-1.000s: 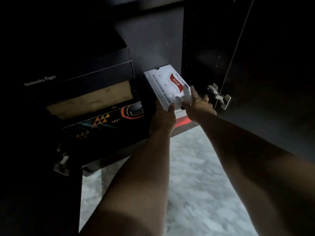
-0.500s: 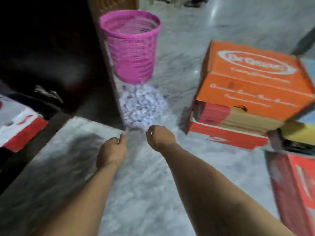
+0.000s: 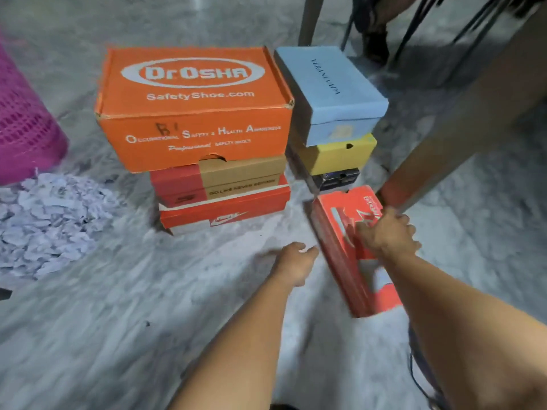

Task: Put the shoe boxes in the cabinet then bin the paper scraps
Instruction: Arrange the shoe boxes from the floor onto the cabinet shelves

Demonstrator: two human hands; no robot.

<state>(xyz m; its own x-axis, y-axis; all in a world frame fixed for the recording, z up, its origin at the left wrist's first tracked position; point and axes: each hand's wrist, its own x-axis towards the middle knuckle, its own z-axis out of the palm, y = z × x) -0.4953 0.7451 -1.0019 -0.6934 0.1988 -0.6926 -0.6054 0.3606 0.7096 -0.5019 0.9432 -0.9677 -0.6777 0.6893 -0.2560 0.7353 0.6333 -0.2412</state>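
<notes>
Grey marble floor (image 3: 118, 321). Red shoe box (image 3: 352, 261) lies just right of the orange box stack (image 3: 192, 108); right hand (image 3: 387, 235) rests on its lid, grip curled. Left hand (image 3: 296, 261) hovers beside its left edge, fingers loose, holding nothing. Paper scraps (image 3: 50, 220) far left of the stack.

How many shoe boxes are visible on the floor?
7: orange box, red-tan box and red box stacked; blue box, yellow box, dark box stacked; red lone box under right hand.

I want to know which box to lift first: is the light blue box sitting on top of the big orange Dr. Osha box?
No: the light blue box sits on a yellow box, beside the orange box.
</notes>
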